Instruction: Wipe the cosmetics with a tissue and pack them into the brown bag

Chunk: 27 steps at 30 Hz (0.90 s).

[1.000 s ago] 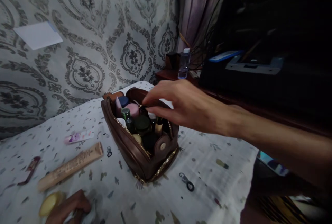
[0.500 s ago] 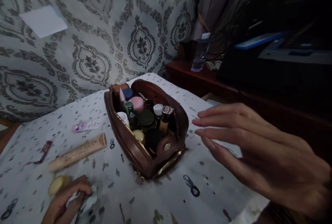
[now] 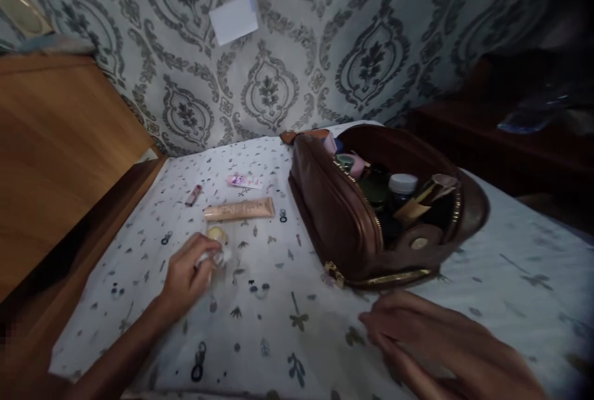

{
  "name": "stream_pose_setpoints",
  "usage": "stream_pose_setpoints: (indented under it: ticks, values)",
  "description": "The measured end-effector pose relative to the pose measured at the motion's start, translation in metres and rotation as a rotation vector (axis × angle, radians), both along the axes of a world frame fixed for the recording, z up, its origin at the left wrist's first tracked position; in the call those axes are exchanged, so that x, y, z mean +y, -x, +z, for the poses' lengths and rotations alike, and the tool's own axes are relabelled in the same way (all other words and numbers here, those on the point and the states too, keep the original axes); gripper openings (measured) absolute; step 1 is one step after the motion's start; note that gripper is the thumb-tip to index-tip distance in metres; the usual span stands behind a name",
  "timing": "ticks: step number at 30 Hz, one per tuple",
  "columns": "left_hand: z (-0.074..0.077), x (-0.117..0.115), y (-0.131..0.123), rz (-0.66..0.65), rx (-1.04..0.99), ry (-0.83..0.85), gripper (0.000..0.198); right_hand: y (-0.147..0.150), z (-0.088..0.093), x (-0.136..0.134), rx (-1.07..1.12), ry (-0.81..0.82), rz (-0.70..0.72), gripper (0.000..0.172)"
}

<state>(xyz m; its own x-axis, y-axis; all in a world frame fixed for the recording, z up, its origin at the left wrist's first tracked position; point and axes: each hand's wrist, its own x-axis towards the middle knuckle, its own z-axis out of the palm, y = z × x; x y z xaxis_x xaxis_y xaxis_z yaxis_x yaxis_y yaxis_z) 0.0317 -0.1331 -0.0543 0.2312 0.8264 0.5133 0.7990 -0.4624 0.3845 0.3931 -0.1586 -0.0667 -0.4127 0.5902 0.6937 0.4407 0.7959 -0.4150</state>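
Note:
My left hand (image 3: 188, 270) is closed on a small crumpled whitish tissue (image 3: 223, 258). Just beyond its fingertips, a round yellowish lid or jar (image 3: 216, 236) lies on the patterned white sheet. My right hand (image 3: 431, 335), blurred, holds nothing; its fingers stretch out just below the front edge of a brown leather cosmetic bag (image 3: 325, 221). The bag is unzipped and full of jars and bottles, including a white-capped jar (image 3: 403, 185) and a gold-capped bottle (image 3: 417, 202). A beige tube (image 3: 240, 209) lies past my left hand, with a pink-and-white tube (image 3: 244, 182) behind it.
A small dark red item (image 3: 193, 195) lies left of the tubes. The wooden headboard (image 3: 60, 159) stands on the left, and a patterned wall (image 3: 278, 91) runs behind. On the right is a dark red cabinet (image 3: 492, 140).
My view has swung left, so the bag sits farther right. My right hand has come lower, in front of the bag. My left hand still grips the tissue.

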Motion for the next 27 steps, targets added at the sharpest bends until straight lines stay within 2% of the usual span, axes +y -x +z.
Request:
stream_pose_setpoints:
  ticks: [3, 5, 7, 10, 12, 14, 17, 21, 24, 27]
  values:
    - [0.008, 0.013, 0.026, 0.291, -0.144, 0.019, 0.023, 0.037, 0.016, 0.008, 0.065, 0.139, 0.074, 0.017]
    - [0.007, 0.024, 0.035, 0.352, -0.193, 0.043, 0.027, 0.060, 0.023, 0.015, 0.106, 0.259, 0.103, 0.017]
    - [0.002, 0.032, 0.037, 0.255, -0.115, 0.050, 0.030, 0.082, 0.024, 0.024, 0.118, 0.419, 0.136, 0.020]
    - [-0.011, 0.039, 0.033, 0.090, 0.183, 0.063, 0.034, 0.113, 0.019, 0.038, 0.160, 0.718, 0.177, 0.021]
    - [-0.019, 0.041, 0.030, 0.088, 0.344, 0.072, 0.038, 0.133, 0.013, 0.048, 0.235, 0.879, 0.210, 0.021]
    - [-0.023, 0.041, 0.031, 0.106, 0.397, 0.092, 0.039, 0.149, 0.005, 0.055, 0.312, 1.013, 0.233, 0.016]
    - [-0.024, 0.042, 0.034, 0.066, 0.292, 0.155, 0.037, 0.167, -0.010, 0.060, 0.445, 1.157, 0.259, 0.014]
    - [-0.014, 0.038, 0.027, 0.026, -0.071, 0.229, 0.032, 0.174, -0.025, 0.059, 0.613, 1.221, 0.318, 0.040]
    - [-0.005, 0.031, 0.006, -0.008, -0.298, 0.300, 0.031, 0.171, -0.025, 0.057, 0.743, 1.317, 0.422, 0.056]
    - [-0.001, 0.025, -0.018, -0.116, -0.319, 0.267, 0.029, 0.167, -0.018, 0.058, 0.863, 1.407, 0.579, 0.050]
